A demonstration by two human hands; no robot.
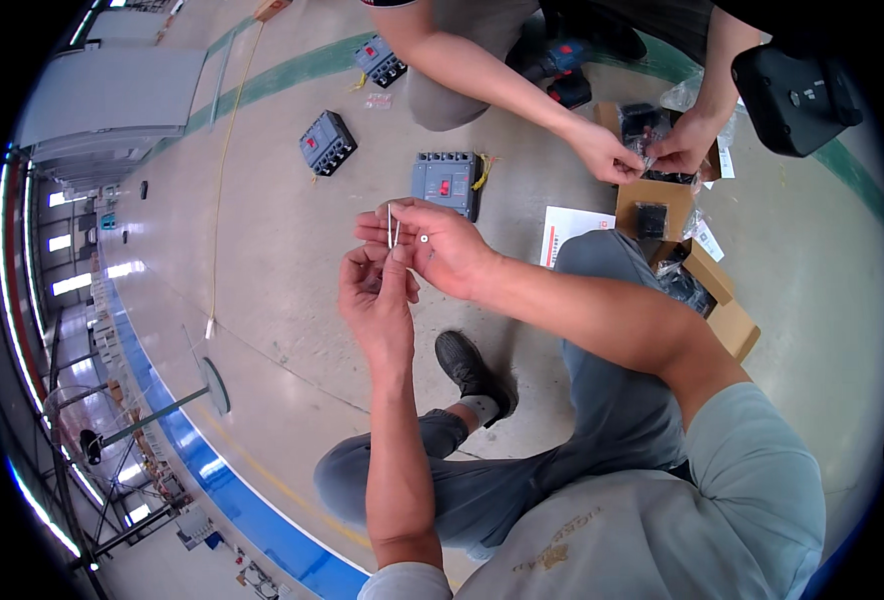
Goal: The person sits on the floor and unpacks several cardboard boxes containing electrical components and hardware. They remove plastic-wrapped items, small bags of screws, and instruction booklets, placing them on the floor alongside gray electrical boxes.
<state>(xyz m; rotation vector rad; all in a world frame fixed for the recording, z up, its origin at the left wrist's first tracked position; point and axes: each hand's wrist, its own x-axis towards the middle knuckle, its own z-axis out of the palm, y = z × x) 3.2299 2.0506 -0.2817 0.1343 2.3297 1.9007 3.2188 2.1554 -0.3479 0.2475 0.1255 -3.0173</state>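
Note:
Both my hands are raised together over the floor. My right hand (447, 245) is palm up with its fingers extended, holding two thin silvery screws (390, 225) across the fingers. A small round metal piece, like a nut or washer (424, 239), rests on its palm. My left hand (377, 290) comes from below, thumb and fingertips pinched at the lower ends of the screws. Just beyond my hands, a grey circuit breaker (432, 178) with a red switch lies on the floor, partly covered by my right hand.
Two more circuit breakers (328, 143) (380, 62) lie further off. Opposite me, a co-worker's hands (610, 152) handle a small item over open cardboard boxes (645, 198). A white paper sheet (574, 232) and a cordless drill (565, 75) are nearby. My shoe (472, 370) is below my hands.

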